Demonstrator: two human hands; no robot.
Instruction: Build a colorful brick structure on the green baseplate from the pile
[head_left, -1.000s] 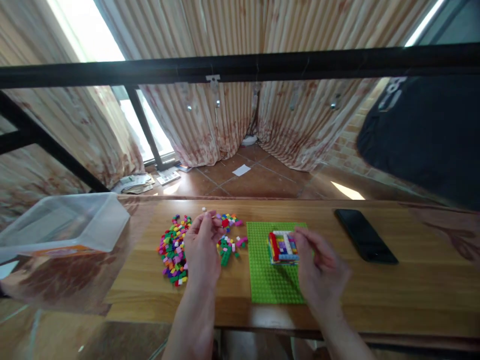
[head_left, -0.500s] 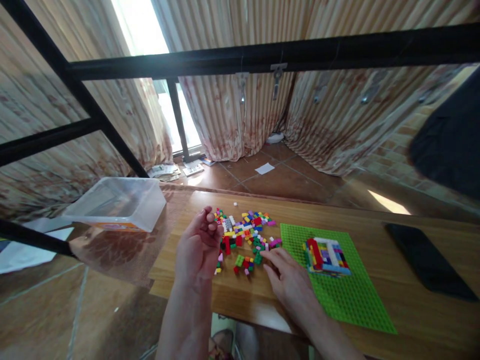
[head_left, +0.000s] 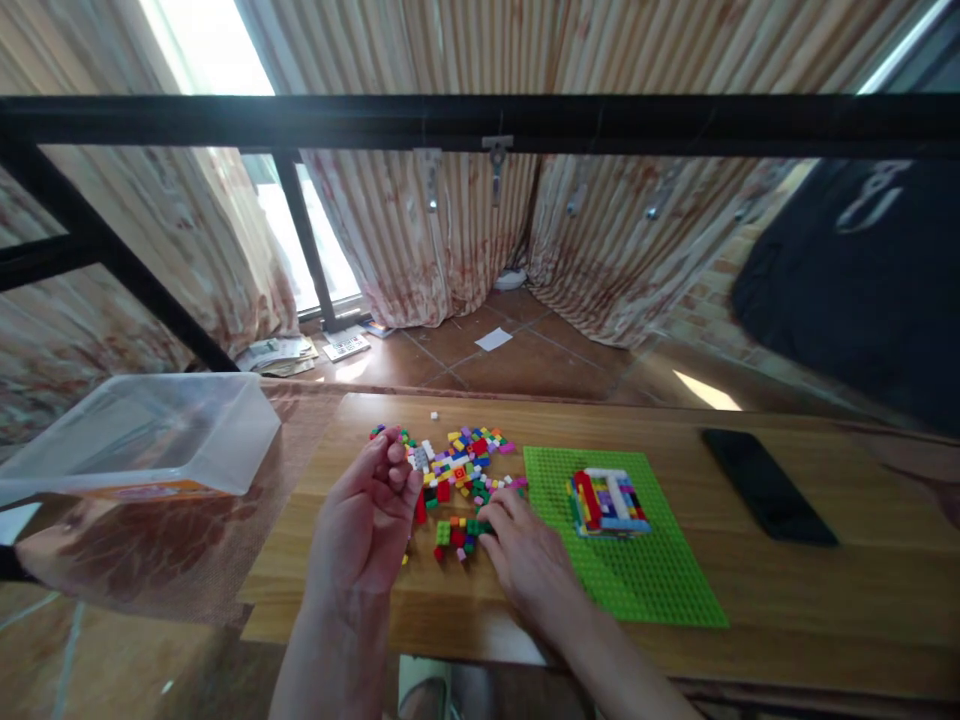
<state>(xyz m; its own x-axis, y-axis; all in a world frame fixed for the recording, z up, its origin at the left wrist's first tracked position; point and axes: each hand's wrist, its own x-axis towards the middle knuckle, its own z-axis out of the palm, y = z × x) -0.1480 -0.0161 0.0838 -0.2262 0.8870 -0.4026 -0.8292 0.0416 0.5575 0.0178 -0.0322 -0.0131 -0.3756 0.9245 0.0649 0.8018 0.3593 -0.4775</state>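
A heap of small coloured bricks (head_left: 457, 475) lies on the wooden table (head_left: 787, 590). My left hand (head_left: 367, 525) is raised over its left side, fingers curled inward; what they hold is hidden. My right hand (head_left: 525, 560) rests palm down at the heap's near right edge, its fingertips on the bricks. To the right lies a green baseplate (head_left: 637, 570) with a small multicoloured brick build (head_left: 607, 500) standing on it, untouched by either hand.
A clear plastic tub (head_left: 142, 435) stands at the far left on a mesh-like mat. A black phone (head_left: 769, 485) lies right of the baseplate. A black metal frame (head_left: 480, 120) crosses overhead. Curtains and tiled floor lie beyond; a dark garment (head_left: 862, 280) hangs at right.
My right hand left the build on the baseplate and came down to the brick heap. My left hand lifted off the heap and curled. The view swung left, then partly back.
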